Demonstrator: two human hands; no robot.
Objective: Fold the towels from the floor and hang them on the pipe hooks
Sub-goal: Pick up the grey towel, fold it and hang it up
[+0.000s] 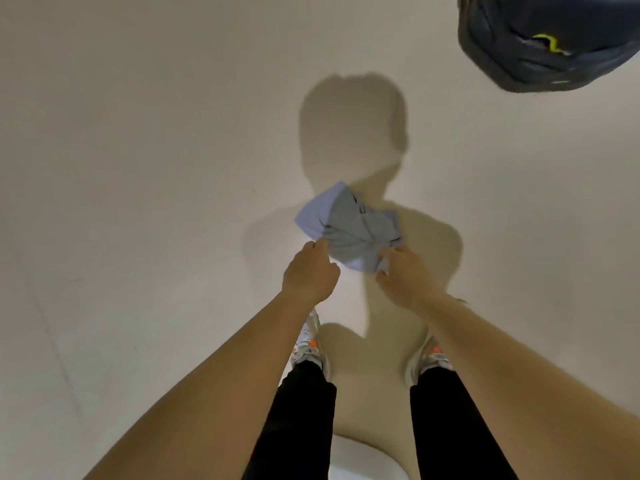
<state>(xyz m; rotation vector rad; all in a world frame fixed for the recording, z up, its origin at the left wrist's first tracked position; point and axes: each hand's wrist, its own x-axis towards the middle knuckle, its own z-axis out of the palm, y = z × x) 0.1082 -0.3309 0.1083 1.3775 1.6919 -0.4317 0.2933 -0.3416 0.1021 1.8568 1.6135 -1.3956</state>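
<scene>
A small pale blue-grey towel (349, 228) hangs crumpled in the air in front of me, above the floor. My left hand (310, 271) pinches its near left edge with curled fingers. My right hand (401, 271) grips its near right corner, where the cloth bunches into folds. Both arms reach forward and down from the bottom of the head view. No pipe or hooks appear in view.
The floor (138, 168) is plain cream, with my shadow across it. A dark bag (554, 39) with a yellow-green mark lies at the top right. My feet in light sneakers (311, 348) stand below the hands.
</scene>
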